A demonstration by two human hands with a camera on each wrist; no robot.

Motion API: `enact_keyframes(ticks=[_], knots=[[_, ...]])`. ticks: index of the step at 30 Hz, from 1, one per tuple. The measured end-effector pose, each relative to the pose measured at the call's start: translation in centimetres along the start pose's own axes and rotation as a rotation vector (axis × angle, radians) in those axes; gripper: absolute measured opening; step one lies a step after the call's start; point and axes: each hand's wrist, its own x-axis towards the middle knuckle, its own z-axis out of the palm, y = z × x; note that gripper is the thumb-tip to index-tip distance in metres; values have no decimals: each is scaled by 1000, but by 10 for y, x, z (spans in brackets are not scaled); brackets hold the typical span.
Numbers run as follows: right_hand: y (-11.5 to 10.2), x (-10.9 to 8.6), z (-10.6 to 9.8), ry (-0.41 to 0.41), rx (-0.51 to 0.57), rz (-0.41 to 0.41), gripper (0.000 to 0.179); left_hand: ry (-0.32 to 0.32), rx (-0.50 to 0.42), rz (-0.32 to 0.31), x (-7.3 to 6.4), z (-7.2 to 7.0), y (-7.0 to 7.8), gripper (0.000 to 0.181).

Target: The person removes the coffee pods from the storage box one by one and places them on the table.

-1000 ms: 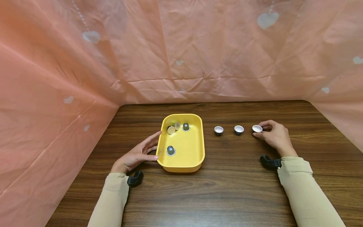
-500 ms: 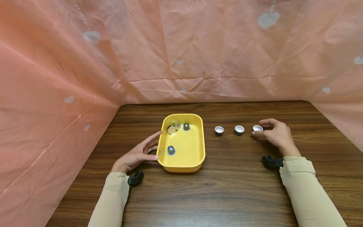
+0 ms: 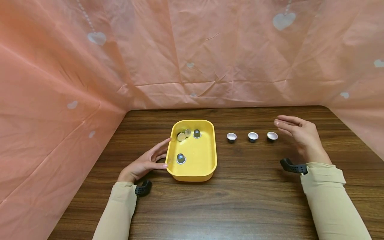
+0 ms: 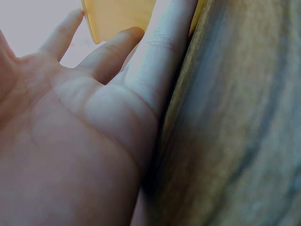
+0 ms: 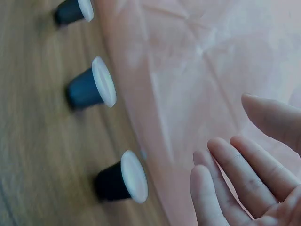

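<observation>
My left hand (image 3: 146, 163) rests against the left side of a yellow bin (image 3: 199, 155), with straight fingers and the thumb at its rim. Inside, two dark coffee capsules stand lid down, a near one (image 3: 180, 158) and a far one (image 3: 196, 133). Two others lean in the far left corner, pale lids showing, one of them a cream-lidded capsule (image 3: 181, 137). Right of the bin, a left capsule (image 3: 231, 137), a middle capsule (image 3: 253, 136) and a right capsule (image 3: 272, 136) stand lid up in a row. My right hand (image 3: 303, 135), holding nothing, hovers beside the right capsule (image 5: 134, 176).
A dark wood-grain table (image 3: 240, 200) bears everything. Pink cloth (image 3: 234, 60) with white hearts hangs along its back and both sides. Each wrist wears a black camera mount, such as the right mount (image 3: 292, 166).
My right hand has let go of the right capsule and lifted away, up and to the right. That capsule stays standing in the row. The left hand and bin have not moved.
</observation>
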Motion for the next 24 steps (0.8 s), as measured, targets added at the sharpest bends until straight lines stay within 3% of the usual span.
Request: enact_keyframes(ticks=[5,8,14,21,24], knots=[[-9,-3,4,-59,150,-66,20,0,-4,0,0,0,0,106],[-12,-4,6,-81,186,-104,23,-1,-6,1,0,0,0,105],[-17,-8,12,-54,74,-126,23,5,-5,-9,1,0,0,106],[-20,-11,26,-5,-187,-61,30,9,9,-5,0,1,1,104],[-19,-10,32,-25,-174,-74,29,9,9,-6,0,1,1,104]])
